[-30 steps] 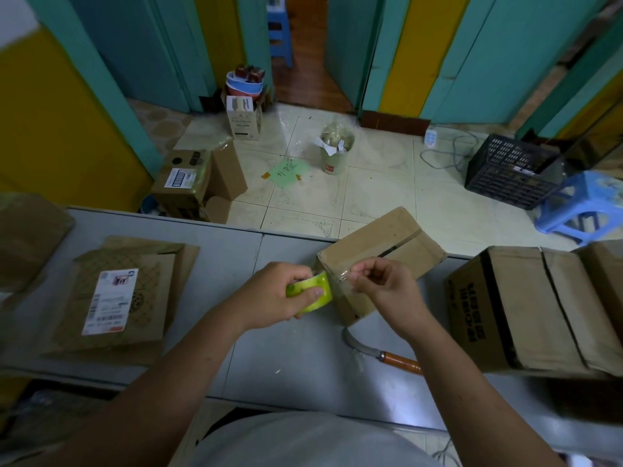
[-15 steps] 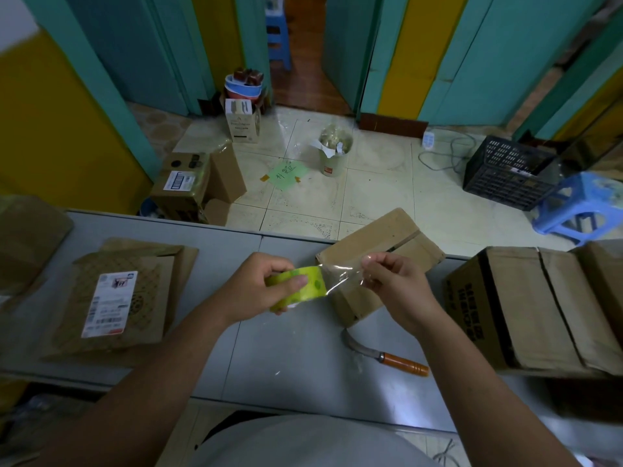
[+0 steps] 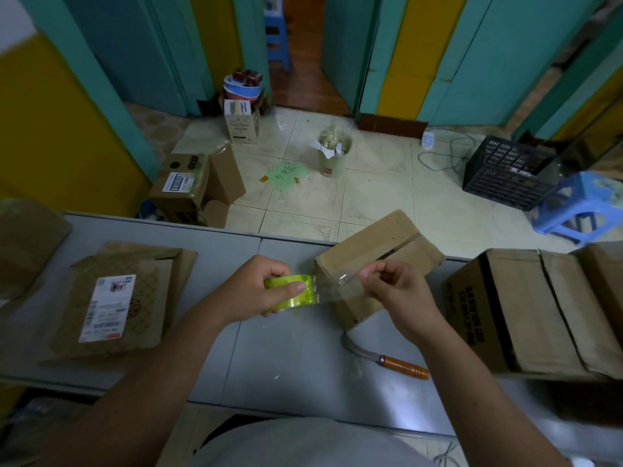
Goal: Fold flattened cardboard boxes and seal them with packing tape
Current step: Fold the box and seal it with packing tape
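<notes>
Tape roll (image 3: 297, 301) in left hand (image 3: 254, 291).

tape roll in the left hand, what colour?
Yellow-green, glossy. The tape roll, gripped by the left hand, shows best in the head view.
</notes>
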The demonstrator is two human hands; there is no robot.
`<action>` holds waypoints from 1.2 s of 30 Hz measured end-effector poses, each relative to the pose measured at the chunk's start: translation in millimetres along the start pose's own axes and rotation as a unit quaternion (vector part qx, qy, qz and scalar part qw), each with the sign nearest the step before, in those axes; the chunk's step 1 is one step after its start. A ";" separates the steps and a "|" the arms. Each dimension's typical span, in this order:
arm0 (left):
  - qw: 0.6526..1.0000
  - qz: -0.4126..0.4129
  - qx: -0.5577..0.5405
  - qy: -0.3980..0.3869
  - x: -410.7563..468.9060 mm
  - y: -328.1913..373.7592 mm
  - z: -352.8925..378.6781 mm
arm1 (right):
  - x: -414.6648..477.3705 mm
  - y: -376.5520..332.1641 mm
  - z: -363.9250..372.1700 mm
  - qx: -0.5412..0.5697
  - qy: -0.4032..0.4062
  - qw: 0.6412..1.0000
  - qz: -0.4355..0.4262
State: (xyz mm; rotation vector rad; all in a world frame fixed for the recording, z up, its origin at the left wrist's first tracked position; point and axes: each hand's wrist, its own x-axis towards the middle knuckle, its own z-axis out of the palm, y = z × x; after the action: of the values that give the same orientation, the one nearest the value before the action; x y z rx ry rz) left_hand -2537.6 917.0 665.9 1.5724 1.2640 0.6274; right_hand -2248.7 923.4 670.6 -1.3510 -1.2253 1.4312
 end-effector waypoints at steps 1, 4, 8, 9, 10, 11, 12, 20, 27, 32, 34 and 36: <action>0.999 -0.006 0.031 0.002 3.0 -2.7 -1.4 | -1.5 0.4 -3.3 0.012 0.011 1.000 0.000; 0.989 -0.028 0.146 0.010 10.7 -12.7 -7.6 | -8.9 -1.8 -13.2 0.037 0.016 0.999 -0.011; 0.952 -0.011 0.303 0.036 25.7 -21.5 -9.7 | -20.2 7.1 -4.9 0.051 0.064 0.997 -0.013; 0.950 -0.002 0.311 0.034 31.7 -21.5 -11.5 | -21.9 12.6 -3.3 0.062 0.086 0.994 -0.005; 0.951 0.006 0.310 0.022 38.0 -21.1 -14.5 | -23.0 19.0 -2.8 0.080 0.107 0.991 0.008; 0.955 0.011 0.297 0.003 44.8 -20.7 -18.4 | -24.1 25.5 -2.8 0.104 0.126 0.986 0.029; 0.961 0.016 0.274 -0.018 51.6 -19.1 -22.8 | -25.0 31.5 -2.6 0.128 0.143 0.980 0.053; 0.976 0.078 0.142 -0.146 109.4 -10.6 -50.4 | -39.1 56.8 26.6 0.294 0.212 0.923 0.131; 0.965 0.078 0.134 -0.212 145.5 -13.1 -50.4 | -48.7 69.7 44.7 0.316 0.287 0.896 0.125; 0.937 0.066 0.261 -0.222 163.4 -20.6 -47.5 | -53.6 67.2 64.2 0.324 0.328 0.881 0.105; 0.919 0.059 0.335 -0.200 168.2 -22.6 -49.9 | -55.6 66.6 66.1 0.313 0.332 0.885 0.092; 0.908 0.061 0.373 -0.183 172.8 -21.9 -48.8 | -58.4 67.2 67.9 0.304 0.323 0.892 0.085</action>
State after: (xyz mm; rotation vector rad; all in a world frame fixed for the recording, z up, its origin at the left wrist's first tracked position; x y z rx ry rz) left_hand -2532.2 1095.0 634.0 2.2754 1.1760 -0.1293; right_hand -2305.3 844.4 615.0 -1.3263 -0.1966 1.1781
